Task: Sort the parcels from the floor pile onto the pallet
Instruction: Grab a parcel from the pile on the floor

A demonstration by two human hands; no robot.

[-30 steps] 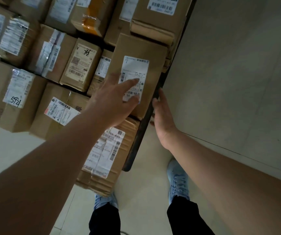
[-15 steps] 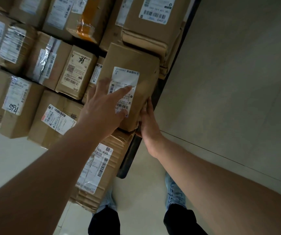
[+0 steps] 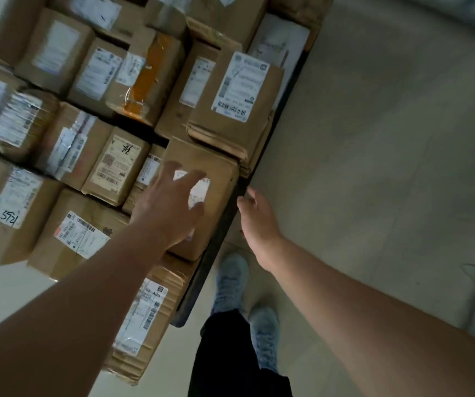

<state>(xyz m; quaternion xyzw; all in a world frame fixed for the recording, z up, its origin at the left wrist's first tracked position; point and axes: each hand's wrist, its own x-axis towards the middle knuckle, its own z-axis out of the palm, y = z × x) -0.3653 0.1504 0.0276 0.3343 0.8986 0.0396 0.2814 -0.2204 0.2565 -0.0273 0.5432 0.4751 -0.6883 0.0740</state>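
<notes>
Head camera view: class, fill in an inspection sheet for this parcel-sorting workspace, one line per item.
Surface: dark pallet on a pale tiled floor.
Job's things: brown labelled parcel at the pallet's edge, among packed boxes.
Clutter: nothing seen.
Grippers: left hand spread over the parcel's label, contact unclear; right hand open beside the pallet edge, holding nothing.
Cables: nothing seen.
Surroundings: the person's pale shoes on the floor.

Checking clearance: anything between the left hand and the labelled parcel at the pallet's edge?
Nothing visible. The left hand lies spread over the parcel, its fingers across the label; actual contact is unclear. The right hand is off it, open, beside the pallet edge.
</notes>
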